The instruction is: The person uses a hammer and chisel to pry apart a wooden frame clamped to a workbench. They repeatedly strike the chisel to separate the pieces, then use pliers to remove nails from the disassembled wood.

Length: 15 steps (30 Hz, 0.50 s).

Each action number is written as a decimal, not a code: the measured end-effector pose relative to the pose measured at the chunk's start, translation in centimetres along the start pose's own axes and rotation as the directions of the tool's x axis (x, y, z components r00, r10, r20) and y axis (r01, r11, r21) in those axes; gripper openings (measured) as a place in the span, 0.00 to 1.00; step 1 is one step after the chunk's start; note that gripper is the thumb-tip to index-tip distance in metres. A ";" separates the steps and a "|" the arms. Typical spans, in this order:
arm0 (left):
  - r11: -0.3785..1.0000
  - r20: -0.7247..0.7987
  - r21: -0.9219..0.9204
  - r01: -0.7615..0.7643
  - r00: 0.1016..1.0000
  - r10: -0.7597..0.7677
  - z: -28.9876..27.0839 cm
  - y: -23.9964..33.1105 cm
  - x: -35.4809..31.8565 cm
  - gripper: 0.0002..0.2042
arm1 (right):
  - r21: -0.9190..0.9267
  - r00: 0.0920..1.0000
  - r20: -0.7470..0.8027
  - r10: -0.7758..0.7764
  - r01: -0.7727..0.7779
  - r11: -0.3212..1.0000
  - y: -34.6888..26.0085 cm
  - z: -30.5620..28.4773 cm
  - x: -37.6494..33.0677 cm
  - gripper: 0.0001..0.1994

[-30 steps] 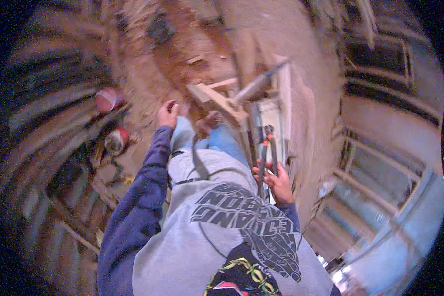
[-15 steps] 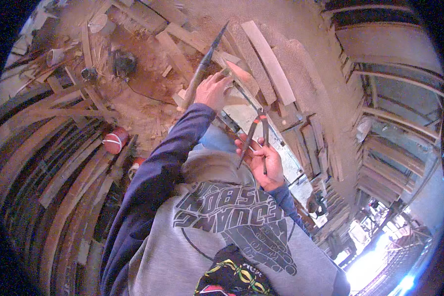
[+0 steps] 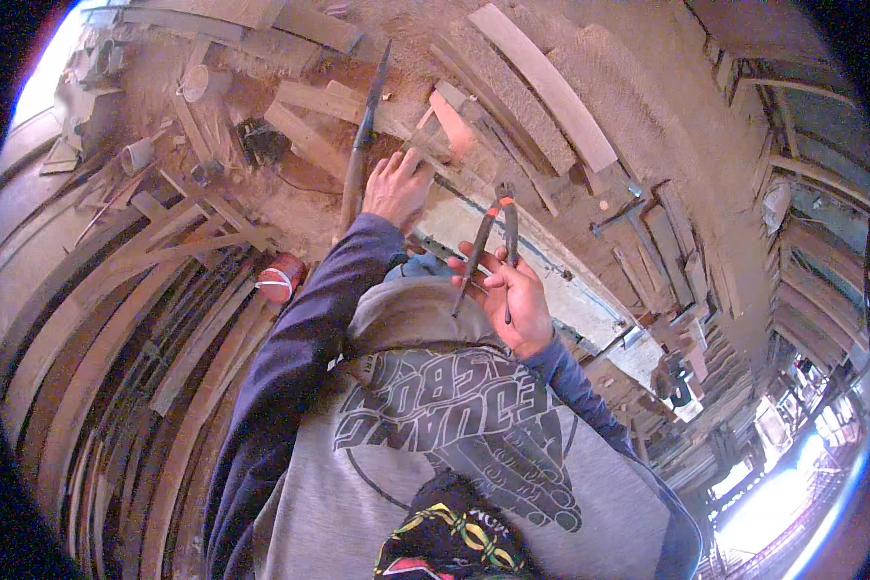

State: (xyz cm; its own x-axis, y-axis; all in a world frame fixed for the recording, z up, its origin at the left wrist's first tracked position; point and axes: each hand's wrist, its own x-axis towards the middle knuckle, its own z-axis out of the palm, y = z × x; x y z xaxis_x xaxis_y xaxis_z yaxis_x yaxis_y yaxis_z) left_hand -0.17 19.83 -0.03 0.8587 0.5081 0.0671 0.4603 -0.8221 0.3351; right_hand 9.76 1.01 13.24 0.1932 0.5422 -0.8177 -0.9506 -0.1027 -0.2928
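Observation:
My right hand is wrapped round the handles of dark pliers with orange marks below the jaws. The pliers point up and away over a narrow, pale bench. Along this bench runs a thin dark strip. At the bench's far left end rests my left hand, fingers stretched forward and partly apart, beside a wooden piece; nothing shows in its grasp. Just left of that hand, a long pointed dark bar with a brown lower part slants upward.
An orange wedge-shaped piece lies beyond the bench. Long boards rest on the sawdust-covered ground. A metal tool lies right of the bench. Stacked timber fills the left, with a red bucket beside it.
My view has turned, shifting the surroundings. My left hand has moved slightly left and down, its fingers now stretched more. The pliers remain in my right hand, slightly higher and further left.

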 end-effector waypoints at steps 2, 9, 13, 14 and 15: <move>0.970 -0.030 -0.162 0.182 0.982 -0.189 -0.4 -0.9 -0.2 0.09 | 0.005 1.000 0.007 0.023 -0.023 1.000 0.2 0.6 -0.1 0.17; 0.445 0.097 -0.786 0.428 0.797 -0.596 -2.9 0.0 -4.3 0.23 | 0.030 0.960 0.171 0.223 -0.231 0.972 0.4 2.8 -0.6 0.16; -0.629 0.901 -0.277 0.726 0.424 0.092 -5.9 2.5 -6.9 0.21 | 0.190 0.864 0.310 0.396 -0.465 0.865 0.3 3.9 0.2 0.20; -0.681 0.917 -0.175 0.711 0.370 0.150 -6.8 3.1 -7.1 0.19 | 0.224 0.846 0.317 0.429 -0.506 0.833 0.3 4.1 0.5 0.22; -0.674 0.926 -0.173 0.719 0.351 0.137 -7.5 3.4 -6.6 0.19 | 0.249 0.835 0.325 0.444 -0.528 0.812 0.3 4.2 0.6 0.22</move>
State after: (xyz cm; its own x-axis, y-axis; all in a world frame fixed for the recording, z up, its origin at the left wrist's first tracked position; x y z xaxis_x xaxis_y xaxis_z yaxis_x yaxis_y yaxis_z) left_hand -5.96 15.65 7.75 0.5731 -0.1718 -0.8013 0.2679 0.9633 -0.0150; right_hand 8.62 4.81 14.75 -0.3392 0.6783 -0.6518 -0.9342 -0.1618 0.3178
